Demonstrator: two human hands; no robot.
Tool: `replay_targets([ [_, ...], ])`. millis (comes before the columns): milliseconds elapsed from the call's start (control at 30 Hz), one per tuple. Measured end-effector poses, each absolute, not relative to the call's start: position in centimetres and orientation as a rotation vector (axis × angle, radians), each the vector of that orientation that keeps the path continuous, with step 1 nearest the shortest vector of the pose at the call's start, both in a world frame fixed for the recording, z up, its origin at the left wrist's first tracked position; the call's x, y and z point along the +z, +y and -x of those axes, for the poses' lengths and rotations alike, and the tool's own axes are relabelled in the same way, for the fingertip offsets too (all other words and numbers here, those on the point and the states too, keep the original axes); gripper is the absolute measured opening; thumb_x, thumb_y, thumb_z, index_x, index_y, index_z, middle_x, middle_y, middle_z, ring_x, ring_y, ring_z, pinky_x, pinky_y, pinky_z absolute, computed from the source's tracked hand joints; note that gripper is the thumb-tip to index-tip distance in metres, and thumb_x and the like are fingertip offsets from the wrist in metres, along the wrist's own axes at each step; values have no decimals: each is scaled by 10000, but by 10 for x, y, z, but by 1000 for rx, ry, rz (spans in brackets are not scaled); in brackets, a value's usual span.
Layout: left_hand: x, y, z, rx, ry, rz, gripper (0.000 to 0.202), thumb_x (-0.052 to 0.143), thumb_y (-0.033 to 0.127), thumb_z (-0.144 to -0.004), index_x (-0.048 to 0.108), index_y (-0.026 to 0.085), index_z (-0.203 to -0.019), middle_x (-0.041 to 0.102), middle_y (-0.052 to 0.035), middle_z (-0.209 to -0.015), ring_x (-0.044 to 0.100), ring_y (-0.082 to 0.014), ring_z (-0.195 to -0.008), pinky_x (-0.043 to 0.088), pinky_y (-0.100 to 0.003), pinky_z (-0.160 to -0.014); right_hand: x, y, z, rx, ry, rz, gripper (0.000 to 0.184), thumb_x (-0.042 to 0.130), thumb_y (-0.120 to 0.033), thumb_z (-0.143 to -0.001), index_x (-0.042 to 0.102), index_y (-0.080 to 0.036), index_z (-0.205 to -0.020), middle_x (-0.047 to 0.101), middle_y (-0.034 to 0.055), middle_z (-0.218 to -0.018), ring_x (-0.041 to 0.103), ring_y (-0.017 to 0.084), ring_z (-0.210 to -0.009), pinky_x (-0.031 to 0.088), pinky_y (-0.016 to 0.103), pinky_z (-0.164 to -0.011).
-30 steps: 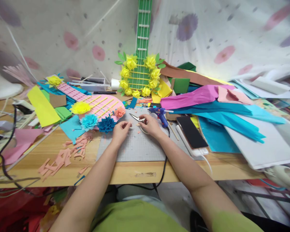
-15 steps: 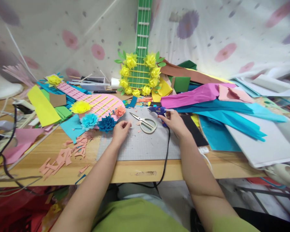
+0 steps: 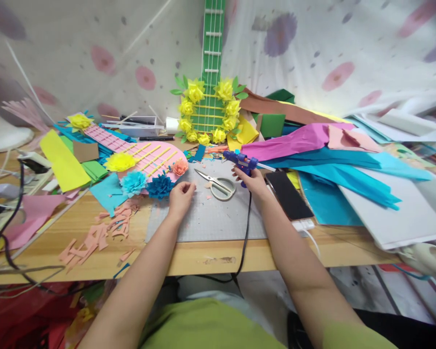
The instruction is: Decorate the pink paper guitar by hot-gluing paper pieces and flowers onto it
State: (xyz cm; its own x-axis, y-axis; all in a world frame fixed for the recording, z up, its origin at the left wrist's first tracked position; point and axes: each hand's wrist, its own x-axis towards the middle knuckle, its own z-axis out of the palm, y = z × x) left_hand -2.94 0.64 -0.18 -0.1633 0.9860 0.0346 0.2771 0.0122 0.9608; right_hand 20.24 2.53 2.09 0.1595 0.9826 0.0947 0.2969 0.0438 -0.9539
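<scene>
My right hand [image 3: 255,183] is wrapped round the handle of a blue hot glue gun [image 3: 242,161]. A white glue stick pokes out of the gun's back, and its nozzle points left. My left hand [image 3: 182,195] is closed in a pinch beside the dark blue paper flower [image 3: 160,186]; whatever its fingertips hold, if anything, is too small to make out. Between the two hands, scissors [image 3: 220,186] lie on the grey cutting mat [image 3: 203,225]. Left of them rests a pink paper guitar [image 3: 145,154] trimmed with yellow, light blue, dark blue and coral flowers.
A green paper guitar [image 3: 211,92] ringed with yellow flowers stands at the back. Coral scraps [image 3: 90,240] litter the left front. A phone [image 3: 289,195] and crepe paper [image 3: 298,139] lie on the right. The gun's black cord [image 3: 245,242] hangs over the table edge.
My right hand has gone from touching the glue gun to gripping its handle, and the gun has turned a little. The phone shows more fully. My left hand has hardly moved.
</scene>
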Motion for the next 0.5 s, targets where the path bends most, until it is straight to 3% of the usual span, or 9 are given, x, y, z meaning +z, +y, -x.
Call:
replay_targets([
  [100,-1,5,29,1211,1561,-1342,322,568,470,-736,612,159,-666,583,8,-578,488,-95,-494,367,-218,-509,31,11,-197,1070,-1456,1385,445,656,-591,-639,647,-181,-813,634,20,-686,539,125,-593,406,246,-548],
  [233,-2,4,29,1211,1572,-1384,320,562,467,-749,610,161,-668,558,18,-555,477,-94,-491,364,-218,-516,34,5,-188,1076,-1653,1430,392,653,-564,-675,683,-192,-793,605,2,-594,540,142,-575,410,260,-546],
  [500,-1,4,30,1197,1585,-1393,315,562,462,-759,612,164,-668,552,19,-549,502,-101,-494,367,-221,-514,30,8,-181,994,-1768,1452,420,640,-498,-721,705,-193,-1003,701,43,-863,631,203,-841,474,295,-749],
])
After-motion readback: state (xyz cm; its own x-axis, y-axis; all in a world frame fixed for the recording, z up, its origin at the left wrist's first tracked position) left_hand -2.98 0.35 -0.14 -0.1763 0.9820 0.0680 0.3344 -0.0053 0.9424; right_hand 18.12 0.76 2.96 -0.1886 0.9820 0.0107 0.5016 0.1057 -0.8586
